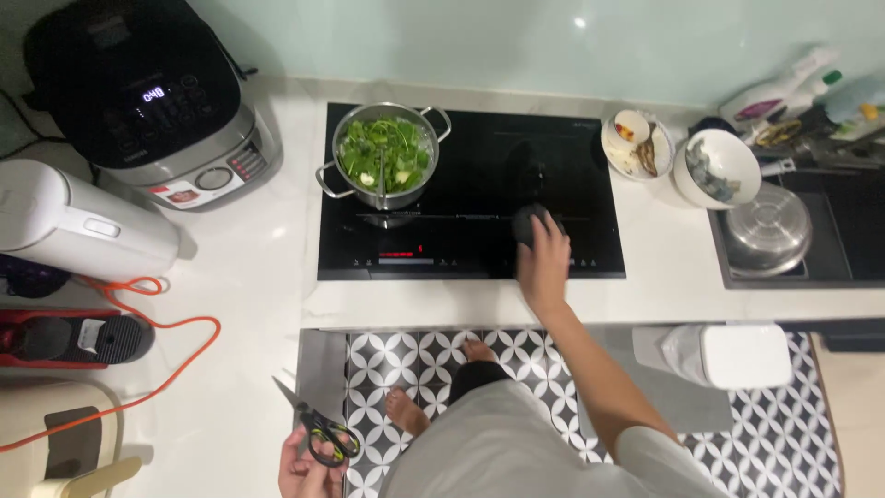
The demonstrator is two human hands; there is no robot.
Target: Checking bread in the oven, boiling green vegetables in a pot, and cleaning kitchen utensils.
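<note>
My right hand point(544, 263) reaches onto the black induction cooktop point(479, 175) and closes around a small dark round object point(532, 219) on its right zone. My left hand point(309, 466) is low at the counter's front edge, gripping black kitchen scissors point(318, 429) with yellow-green handle trim, blades pointing up and left. On the cooktop's left zone stands a steel pot point(384, 155) full of green leaves in water, a utensil resting in it.
A black rice cooker point(138, 92) and a white kettle point(78, 221) sit at the left, with an orange cable point(175, 346). Bowls with scraps point(636, 143) point(717, 166), a steel lid point(767, 231) and bottles lie right. A white bin point(737, 355) stands on the patterned floor.
</note>
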